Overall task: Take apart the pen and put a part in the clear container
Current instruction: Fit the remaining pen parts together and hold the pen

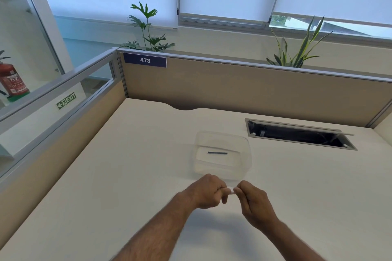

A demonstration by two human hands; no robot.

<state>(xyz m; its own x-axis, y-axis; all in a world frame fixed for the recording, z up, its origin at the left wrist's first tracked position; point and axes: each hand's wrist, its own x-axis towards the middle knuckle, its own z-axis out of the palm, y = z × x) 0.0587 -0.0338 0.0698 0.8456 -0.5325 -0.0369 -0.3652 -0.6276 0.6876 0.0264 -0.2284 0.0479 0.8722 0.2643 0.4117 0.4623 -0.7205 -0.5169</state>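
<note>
Left hand: I see it curled into a loose fist, knuckles up.
Right hand: fingers bent, thumb and fingertips pinched toward my left.
Forearms: both bare, converging from the lower edge, hands nearly touching.

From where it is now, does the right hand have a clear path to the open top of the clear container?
Probably yes. The right hand is just in front of the clear container, whose top is open, with nothing between them. It is, though, gripping the pen together with the left hand.
</note>
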